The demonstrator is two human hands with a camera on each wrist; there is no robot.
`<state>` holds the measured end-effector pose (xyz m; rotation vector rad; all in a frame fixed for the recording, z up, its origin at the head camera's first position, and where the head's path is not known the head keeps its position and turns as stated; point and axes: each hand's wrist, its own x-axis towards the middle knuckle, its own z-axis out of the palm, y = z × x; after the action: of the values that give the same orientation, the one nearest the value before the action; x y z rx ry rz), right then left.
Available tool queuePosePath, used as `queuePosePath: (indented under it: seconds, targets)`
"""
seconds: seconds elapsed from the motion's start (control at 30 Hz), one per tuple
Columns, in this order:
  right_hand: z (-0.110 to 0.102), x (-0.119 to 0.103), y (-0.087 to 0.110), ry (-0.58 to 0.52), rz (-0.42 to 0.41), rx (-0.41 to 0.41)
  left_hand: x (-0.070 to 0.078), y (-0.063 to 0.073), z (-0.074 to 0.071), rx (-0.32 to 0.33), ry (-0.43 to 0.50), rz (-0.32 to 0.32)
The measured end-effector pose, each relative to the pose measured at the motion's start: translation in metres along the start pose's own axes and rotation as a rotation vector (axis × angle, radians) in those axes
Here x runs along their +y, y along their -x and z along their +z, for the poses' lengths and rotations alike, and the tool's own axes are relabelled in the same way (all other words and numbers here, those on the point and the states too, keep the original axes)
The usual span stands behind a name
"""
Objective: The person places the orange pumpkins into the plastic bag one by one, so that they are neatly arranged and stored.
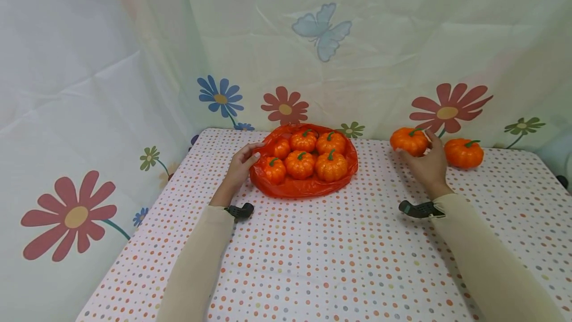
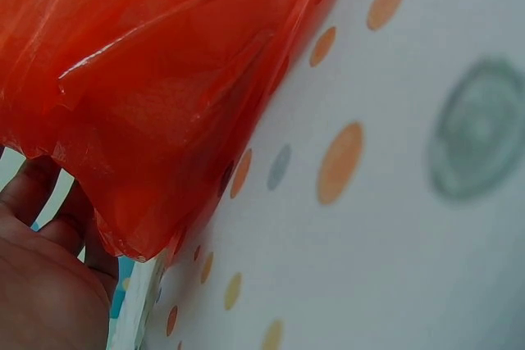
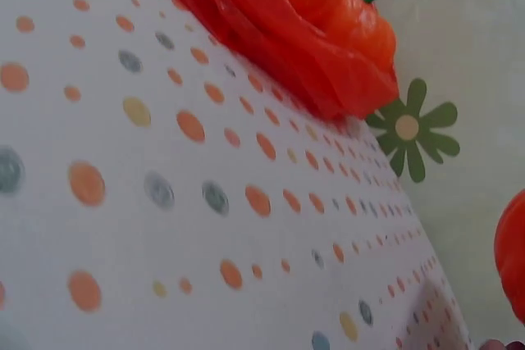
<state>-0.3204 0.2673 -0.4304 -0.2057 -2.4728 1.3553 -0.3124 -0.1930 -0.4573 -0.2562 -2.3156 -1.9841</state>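
A red plastic bag (image 1: 304, 190) sits open near the back of the table, with several small orange pumpkins (image 1: 300, 164) inside, their green stems up. At its left rim my left hand (image 1: 239, 168) holds the plastic edge; in the left wrist view its fingers pass behind the red plastic (image 2: 156, 120). My right hand (image 1: 428, 167) grips another small pumpkin (image 1: 407, 141) between thumb and fingers, to the right of the bag. Just right of that hand lies one more pumpkin (image 1: 464, 154). The right wrist view catches only an edge of the held pumpkin (image 3: 513, 256).
A white cloth with coloured dots (image 1: 308, 262) covers the table. Behind it hangs a pale curtain (image 1: 380, 63) printed with flowers and a butterfly. Another printed sheet (image 1: 80, 128) hangs along the left side.
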Motion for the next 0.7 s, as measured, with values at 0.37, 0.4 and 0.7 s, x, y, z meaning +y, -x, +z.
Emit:
queuePosePath:
  seconds: [0.37,0.4,0.7]
  targets:
    - [0.012,-0.016,0.005,-0.069,-0.055,0.033,0.003,0.001,0.000,-0.021,0.008,0.016]
    - [0.013,-0.019,0.006,-0.073,-0.056,0.027,0.003,0.001,0.000,-0.022,0.009,0.014]
    - [0.025,-0.054,0.015,-0.067,-0.057,-0.045,0.002,0.001,-0.001,-0.025,0.009,0.006]
